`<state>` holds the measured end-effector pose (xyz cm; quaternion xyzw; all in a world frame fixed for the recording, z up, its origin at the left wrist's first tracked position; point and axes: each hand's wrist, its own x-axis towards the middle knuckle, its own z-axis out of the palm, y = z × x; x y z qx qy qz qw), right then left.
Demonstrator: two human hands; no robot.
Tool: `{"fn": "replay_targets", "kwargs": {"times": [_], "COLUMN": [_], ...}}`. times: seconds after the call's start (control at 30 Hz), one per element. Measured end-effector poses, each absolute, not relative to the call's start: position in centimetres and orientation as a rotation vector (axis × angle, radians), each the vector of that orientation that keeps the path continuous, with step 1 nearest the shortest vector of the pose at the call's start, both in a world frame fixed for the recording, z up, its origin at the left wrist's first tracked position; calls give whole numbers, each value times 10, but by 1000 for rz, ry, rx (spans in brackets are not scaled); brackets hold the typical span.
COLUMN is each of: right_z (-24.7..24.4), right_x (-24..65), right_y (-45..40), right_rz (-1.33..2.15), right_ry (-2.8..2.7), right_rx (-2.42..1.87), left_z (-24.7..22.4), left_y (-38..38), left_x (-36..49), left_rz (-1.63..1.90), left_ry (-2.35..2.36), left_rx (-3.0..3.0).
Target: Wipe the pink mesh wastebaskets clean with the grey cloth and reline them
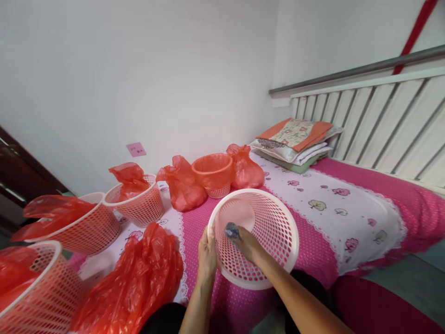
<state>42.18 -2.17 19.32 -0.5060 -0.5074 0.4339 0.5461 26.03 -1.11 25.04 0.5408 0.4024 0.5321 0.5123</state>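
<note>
A white plastic mesh basket (294,222) is tipped toward me at the middle of the view, its mouth facing me. My left hand (207,250) is closed on its left rim. Inside the opening, my right hand (245,243) is closed around a small, bunched grey-blue cloth (232,230), close to the inner left wall. Whether the cloth touches the wall I cannot tell. Just left of my left arm lies a heap of red plastic bags (139,278).
Several baskets with red bags stand at left, including one basket (139,206). Behind mine are a red-lined basket (212,171) and red bags (184,185). Folded bedding (295,139) sits at back right on a pink bed cover (351,176), beside a white slatted rail (378,125).
</note>
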Motion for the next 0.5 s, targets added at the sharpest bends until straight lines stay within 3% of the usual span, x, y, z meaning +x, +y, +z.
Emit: {"fn": "replay_targets", "kwargs": {"times": [0.5], "right_z": [165], "right_x": [405], "right_y": [-21], "right_rz": [932], "right_ry": [-1365], "right_rx": [-1326], "left_z": [245], "left_y": [-8], "left_x": [260], "left_rz": [1270], "left_ry": [955], "left_rx": [1283]}}
